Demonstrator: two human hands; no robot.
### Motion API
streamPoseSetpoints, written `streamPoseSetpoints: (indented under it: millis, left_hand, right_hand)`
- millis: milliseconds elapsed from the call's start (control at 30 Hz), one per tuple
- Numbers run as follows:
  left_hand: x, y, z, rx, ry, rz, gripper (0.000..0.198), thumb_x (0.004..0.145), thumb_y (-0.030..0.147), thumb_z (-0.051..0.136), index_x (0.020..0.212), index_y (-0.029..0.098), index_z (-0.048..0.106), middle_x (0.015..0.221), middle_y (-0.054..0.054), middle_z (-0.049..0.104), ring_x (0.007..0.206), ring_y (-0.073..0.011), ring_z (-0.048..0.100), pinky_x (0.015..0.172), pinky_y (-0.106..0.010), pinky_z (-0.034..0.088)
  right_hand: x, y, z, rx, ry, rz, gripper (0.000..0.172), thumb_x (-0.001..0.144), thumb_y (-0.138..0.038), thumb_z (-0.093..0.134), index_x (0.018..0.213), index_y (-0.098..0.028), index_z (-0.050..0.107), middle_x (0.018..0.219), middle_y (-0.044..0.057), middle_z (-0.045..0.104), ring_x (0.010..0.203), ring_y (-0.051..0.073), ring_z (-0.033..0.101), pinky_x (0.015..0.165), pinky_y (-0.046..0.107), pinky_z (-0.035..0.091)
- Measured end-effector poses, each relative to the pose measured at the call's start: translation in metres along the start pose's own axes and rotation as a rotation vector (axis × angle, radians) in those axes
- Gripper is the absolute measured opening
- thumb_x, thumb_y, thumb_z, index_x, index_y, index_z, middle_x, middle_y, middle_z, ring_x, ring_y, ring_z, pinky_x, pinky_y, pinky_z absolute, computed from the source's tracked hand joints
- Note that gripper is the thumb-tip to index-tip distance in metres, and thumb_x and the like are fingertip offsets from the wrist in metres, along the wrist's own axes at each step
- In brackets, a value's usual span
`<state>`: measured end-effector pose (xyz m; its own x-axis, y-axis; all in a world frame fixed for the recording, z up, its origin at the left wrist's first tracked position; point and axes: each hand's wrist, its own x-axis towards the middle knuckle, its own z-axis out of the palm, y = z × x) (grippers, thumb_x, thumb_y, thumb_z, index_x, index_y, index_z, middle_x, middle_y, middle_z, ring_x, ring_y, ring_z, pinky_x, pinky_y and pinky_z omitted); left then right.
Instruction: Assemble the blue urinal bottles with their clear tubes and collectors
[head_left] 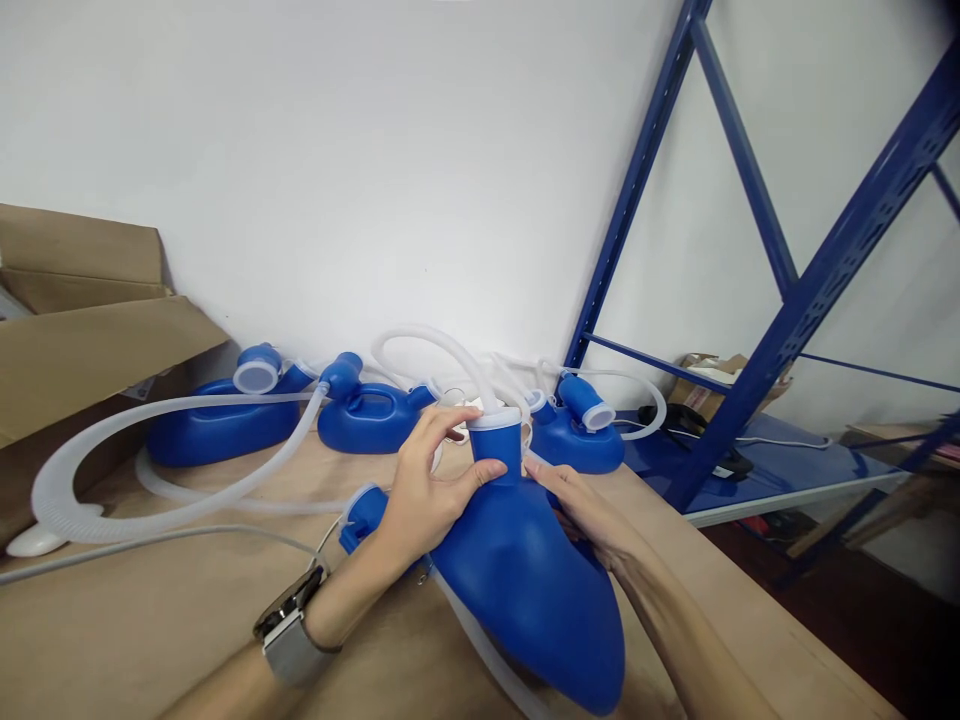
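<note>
A blue plastic urinal bottle [525,580] is tilted in front of me, its neck pointing up and away. My left hand [431,480] grips the neck from the left, fingers on the rim of the white cap [496,419] and thumb on the blue neck. My right hand [581,505] holds the bottle's right side just below the neck; part of its fingers is hidden behind the body. A translucent hose [442,340] rises from the cap and curves back to the left. Left of the bottle lies a blue funnel-shaped head [365,515], partly covered by my left wrist.
Further blue bottles [225,425] with hoses stand along the wall. An opened cardboard box [97,350] is at the left, near a white computer mouse [45,537] and a grey cable [187,535]. A blue metal rack [780,340] stands beyond the table's right edge.
</note>
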<state>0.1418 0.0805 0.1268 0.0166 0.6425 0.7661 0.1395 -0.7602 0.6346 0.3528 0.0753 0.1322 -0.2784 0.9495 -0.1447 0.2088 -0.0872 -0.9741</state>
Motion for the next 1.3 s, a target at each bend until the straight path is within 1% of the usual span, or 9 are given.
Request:
streamPoseSetpoints:
  millis: [133, 300, 400, 500, 733, 933, 1133, 1233, 1300]
  left_hand:
    - [0.002, 0.006, -0.002, 0.108, -0.034, 0.067, 0.039, 0.089, 0.035, 0.075, 0.124, 0.025, 0.063, 0.112, -0.006, 0.063, 0.097, -0.0216, 0.062, 0.086, -0.037, 0.055]
    - [0.003, 0.014, -0.003, 0.222, -0.105, 0.114, 0.040, 0.092, 0.029, 0.067, 0.131, 0.025, 0.061, 0.123, -0.009, 0.059, 0.111, -0.0247, 0.060, 0.099, -0.042, 0.053]
    - [0.006, 0.020, -0.004, 0.296, -0.153, 0.109, 0.046, 0.089, 0.034, 0.072, 0.133, 0.026, 0.060, 0.130, -0.010, 0.055, 0.122, -0.0274, 0.057, 0.105, -0.045, 0.050]
    - [0.009, 0.026, -0.005, 0.338, -0.182, 0.082, 0.047, 0.089, 0.034, 0.074, 0.133, 0.027, 0.061, 0.127, -0.008, 0.055, 0.120, -0.0260, 0.057, 0.107, -0.044, 0.050]
    - [0.014, 0.030, -0.007, 0.217, -0.202, -0.050, 0.039, 0.090, 0.026, 0.069, 0.129, 0.027, 0.066, 0.111, -0.004, 0.052, 0.106, -0.0224, 0.060, 0.098, -0.044, 0.056]
    - [0.014, 0.026, -0.009, 0.209, -0.181, -0.054, 0.036, 0.091, 0.029, 0.065, 0.126, 0.026, 0.068, 0.109, -0.006, 0.052, 0.108, -0.0245, 0.060, 0.082, -0.037, 0.062]
    - [0.012, 0.016, -0.010, 0.267, -0.168, 0.032, 0.039, 0.089, 0.026, 0.068, 0.129, 0.022, 0.066, 0.109, -0.006, 0.052, 0.106, -0.0228, 0.059, 0.101, -0.042, 0.052]
    - [0.013, 0.008, -0.013, 0.280, -0.180, -0.043, 0.040, 0.086, 0.031, 0.074, 0.125, 0.023, 0.068, 0.102, -0.003, 0.052, 0.097, -0.0207, 0.059, 0.096, -0.041, 0.053]
    - [0.013, 0.004, -0.015, 0.256, -0.172, -0.097, 0.041, 0.084, 0.034, 0.077, 0.123, 0.024, 0.068, 0.102, -0.003, 0.053, 0.097, -0.0206, 0.060, 0.095, -0.039, 0.054]
  right_hand:
    - [0.000, 0.002, -0.001, 0.030, 0.006, -0.021, 0.063, 0.076, -0.081, 0.063, 0.064, -0.021, 0.048, 0.044, -0.011, 0.026, 0.040, 0.005, 0.016, 0.041, 0.023, 0.009]
    - [-0.001, 0.006, 0.002, 0.049, 0.045, -0.013, 0.064, 0.076, -0.080, 0.063, 0.060, -0.021, 0.041, 0.046, -0.010, 0.027, 0.041, 0.005, 0.018, 0.043, 0.024, 0.011]
    - [-0.002, 0.010, 0.005, 0.086, 0.084, -0.020, 0.063, 0.078, -0.076, 0.065, 0.061, -0.021, 0.041, 0.049, -0.009, 0.030, 0.044, 0.006, 0.024, 0.044, 0.023, 0.014]
    - [-0.002, 0.014, 0.008, 0.114, 0.108, -0.055, 0.060, 0.081, -0.073, 0.065, 0.063, -0.020, 0.042, 0.053, -0.008, 0.033, 0.047, 0.007, 0.027, 0.046, 0.023, 0.018]
    - [-0.008, 0.006, 0.018, 0.000, 0.187, -0.155, 0.051, 0.083, -0.068, 0.065, 0.072, -0.018, 0.062, 0.065, -0.001, 0.049, 0.060, 0.013, 0.045, 0.054, 0.024, 0.036]
    - [-0.009, 0.000, 0.024, -0.069, 0.217, -0.147, 0.054, 0.082, -0.069, 0.064, 0.067, -0.018, 0.055, 0.066, -0.001, 0.046, 0.063, 0.013, 0.044, 0.057, 0.024, 0.038]
    - [-0.008, -0.001, 0.020, -0.146, 0.194, -0.160, 0.056, 0.084, -0.072, 0.059, 0.070, -0.018, 0.059, 0.067, 0.000, 0.051, 0.064, 0.015, 0.049, 0.058, 0.025, 0.042]
    - [-0.010, -0.001, 0.017, -0.237, 0.172, -0.163, 0.051, 0.089, -0.069, 0.055, 0.085, -0.019, 0.065, 0.064, -0.002, 0.053, 0.062, 0.015, 0.053, 0.057, 0.025, 0.045]
    - [-0.011, -0.001, 0.017, -0.332, 0.191, -0.218, 0.050, 0.093, -0.065, 0.054, 0.115, -0.022, 0.066, 0.073, 0.000, 0.062, 0.069, 0.018, 0.061, 0.062, 0.028, 0.051]
